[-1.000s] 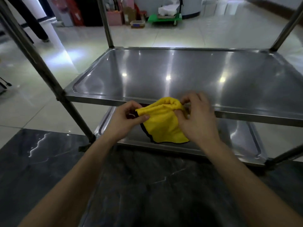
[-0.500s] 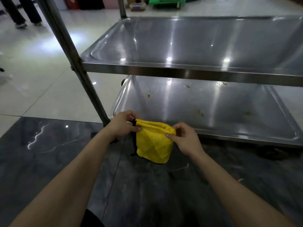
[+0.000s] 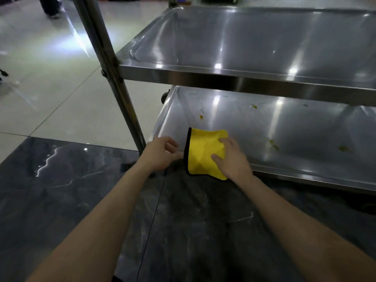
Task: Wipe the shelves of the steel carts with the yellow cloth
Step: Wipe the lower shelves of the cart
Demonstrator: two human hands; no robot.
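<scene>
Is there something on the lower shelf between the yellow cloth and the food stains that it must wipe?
Nothing visible does. The right hand presses the yellow cloth on the lower shelf, and only bare steel lies between it and the stains. The upper shelf hangs above, not in the path.

Two steel shelves (image 3: pixel 264 37) (image 3: pixel 305 129), one yellow cloth (image 3: pixel 203 153), two hands (image 3: pixel 162 153) (image 3: pixel 234 161), one upright post (image 3: pixel 114 78).
</scene>
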